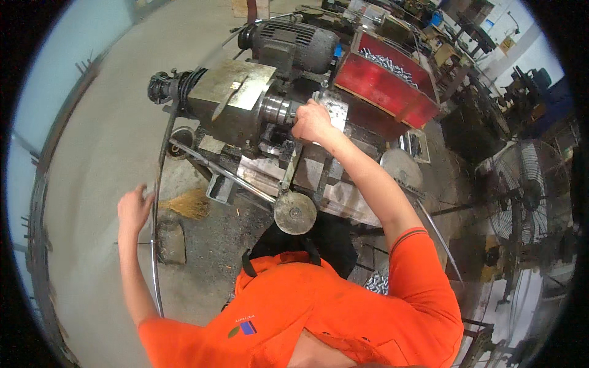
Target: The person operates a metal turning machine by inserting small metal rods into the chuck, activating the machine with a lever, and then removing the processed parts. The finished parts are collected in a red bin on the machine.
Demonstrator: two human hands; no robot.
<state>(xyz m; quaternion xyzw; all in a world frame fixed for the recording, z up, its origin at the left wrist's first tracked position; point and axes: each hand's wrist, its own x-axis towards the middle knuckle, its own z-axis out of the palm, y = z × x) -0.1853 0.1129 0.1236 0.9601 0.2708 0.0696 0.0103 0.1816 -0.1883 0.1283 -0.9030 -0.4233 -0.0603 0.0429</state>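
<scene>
My right hand (313, 121) is closed at the bright spindle end (279, 110) of a small lathe-like machine. Whatever its fingers grip there is hidden behind them. Off to the left, my left hand (134, 210) is beside a long bent metal bar (157, 214), fingers half curled and thumb apart. I cannot tell whether it touches the bar. A flat steel plate (245, 80) covers the headstock, and a dark narrow tool lies across it. In front of me, a round metal disc (295, 213) sits at the end of a polished rod (233, 176).
A large electric motor (294, 46) stands behind the headstock. To its right, a red metal bin (386, 80) holds many small shiny parts. A straw broom (187, 203) lies on the floor at left. A caged fan (518, 190) stands at right, and more machines fill the back.
</scene>
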